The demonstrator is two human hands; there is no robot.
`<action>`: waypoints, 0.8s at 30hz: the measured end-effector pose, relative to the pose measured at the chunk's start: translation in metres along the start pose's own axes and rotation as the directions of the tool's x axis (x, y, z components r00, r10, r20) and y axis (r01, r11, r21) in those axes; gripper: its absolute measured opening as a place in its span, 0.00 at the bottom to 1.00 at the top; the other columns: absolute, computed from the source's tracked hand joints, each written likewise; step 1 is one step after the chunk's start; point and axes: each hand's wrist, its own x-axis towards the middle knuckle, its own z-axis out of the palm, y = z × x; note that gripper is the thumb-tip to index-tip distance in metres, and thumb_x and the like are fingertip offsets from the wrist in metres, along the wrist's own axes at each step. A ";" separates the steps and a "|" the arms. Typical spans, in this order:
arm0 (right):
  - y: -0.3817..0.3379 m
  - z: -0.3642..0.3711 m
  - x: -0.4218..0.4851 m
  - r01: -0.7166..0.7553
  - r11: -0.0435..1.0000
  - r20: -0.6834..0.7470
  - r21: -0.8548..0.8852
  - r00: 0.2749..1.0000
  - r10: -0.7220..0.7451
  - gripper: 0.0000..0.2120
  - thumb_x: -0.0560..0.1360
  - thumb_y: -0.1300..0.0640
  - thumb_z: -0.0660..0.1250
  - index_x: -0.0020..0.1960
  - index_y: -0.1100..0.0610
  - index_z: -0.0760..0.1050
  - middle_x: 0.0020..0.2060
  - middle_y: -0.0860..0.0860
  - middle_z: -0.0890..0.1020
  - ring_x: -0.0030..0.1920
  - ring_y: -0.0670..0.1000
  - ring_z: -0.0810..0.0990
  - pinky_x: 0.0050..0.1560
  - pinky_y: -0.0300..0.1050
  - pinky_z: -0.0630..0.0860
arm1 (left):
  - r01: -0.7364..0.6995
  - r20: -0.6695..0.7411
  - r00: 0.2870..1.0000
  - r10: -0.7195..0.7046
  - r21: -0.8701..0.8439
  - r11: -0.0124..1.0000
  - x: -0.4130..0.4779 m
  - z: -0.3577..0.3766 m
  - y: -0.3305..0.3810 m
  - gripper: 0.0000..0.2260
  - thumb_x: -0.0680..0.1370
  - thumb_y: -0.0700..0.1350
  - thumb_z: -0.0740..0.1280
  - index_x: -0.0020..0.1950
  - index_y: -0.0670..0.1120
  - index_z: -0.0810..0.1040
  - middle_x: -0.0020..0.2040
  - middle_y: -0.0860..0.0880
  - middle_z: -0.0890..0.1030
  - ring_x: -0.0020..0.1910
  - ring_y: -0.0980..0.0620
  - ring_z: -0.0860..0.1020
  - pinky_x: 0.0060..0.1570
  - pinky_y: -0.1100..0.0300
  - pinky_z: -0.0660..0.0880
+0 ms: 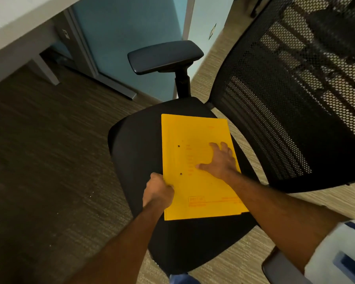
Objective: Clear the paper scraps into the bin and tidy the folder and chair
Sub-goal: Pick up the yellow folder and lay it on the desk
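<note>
A closed yellow folder (197, 140) lies flat on the black seat (135, 148) of an office chair. My left hand (158, 191) grips the folder's left edge near its lower corner, fingers curled round it. My right hand (219, 160) lies flat on the folder's cover with its fingers spread, pressing on the right half. The chair's black mesh backrest (295, 99) rises at the right. No paper scraps and no bin are in view.
The far armrest (165, 56) stands above the seat, and the near armrest (283, 269) shows at the bottom right. A white desk (12, 27) with a grey leg is at the upper left, beside a blue partition (127, 25). Carpet lies all around.
</note>
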 end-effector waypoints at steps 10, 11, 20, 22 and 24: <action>0.009 0.004 0.002 -0.214 0.972 0.089 0.093 0.975 0.206 0.62 0.52 0.36 0.81 0.75 0.47 0.49 0.71 0.60 0.58 0.71 0.64 0.59 0.66 0.65 0.65 | -0.129 0.016 0.991 0.130 -0.054 0.990 -0.006 -0.022 -0.033 0.17 0.76 0.43 0.71 0.64 0.46 0.73 0.48 0.52 0.76 0.49 0.52 0.75 0.52 0.55 0.76; 0.010 0.004 0.002 -0.214 0.972 0.109 0.092 0.973 0.204 0.61 0.52 0.37 0.81 0.75 0.48 0.50 0.70 0.60 0.60 0.69 0.63 0.61 0.65 0.64 0.67 | -0.125 0.059 0.990 0.131 -0.087 0.988 -0.005 -0.024 -0.035 0.16 0.77 0.43 0.70 0.64 0.46 0.73 0.49 0.51 0.77 0.49 0.51 0.76 0.53 0.54 0.76; 0.004 0.003 -0.014 -0.167 0.956 0.076 0.240 0.985 0.153 0.53 0.56 0.44 0.82 0.74 0.48 0.58 0.68 0.57 0.65 0.68 0.60 0.65 0.65 0.60 0.68 | -0.088 0.130 0.976 0.174 -0.499 0.862 -0.025 -0.038 -0.061 0.20 0.81 0.39 0.64 0.70 0.53 0.65 0.61 0.50 0.77 0.61 0.47 0.76 0.63 0.43 0.73; -0.002 0.003 -0.020 -0.159 0.945 0.091 0.287 0.986 0.138 0.54 0.55 0.44 0.83 0.73 0.48 0.58 0.68 0.56 0.66 0.68 0.59 0.67 0.66 0.63 0.69 | -0.098 0.090 0.980 0.176 -0.553 0.827 -0.032 -0.043 -0.071 0.19 0.81 0.38 0.63 0.66 0.56 0.66 0.59 0.52 0.78 0.59 0.48 0.77 0.61 0.44 0.74; -0.011 0.004 -0.028 -0.185 0.908 0.115 0.376 0.982 0.152 0.54 0.54 0.43 0.82 0.73 0.49 0.58 0.68 0.55 0.67 0.67 0.59 0.68 0.65 0.63 0.70 | -0.085 0.070 0.985 0.160 -0.609 0.788 -0.040 -0.049 -0.079 0.19 0.80 0.37 0.63 0.62 0.60 0.68 0.59 0.51 0.78 0.59 0.48 0.77 0.60 0.43 0.74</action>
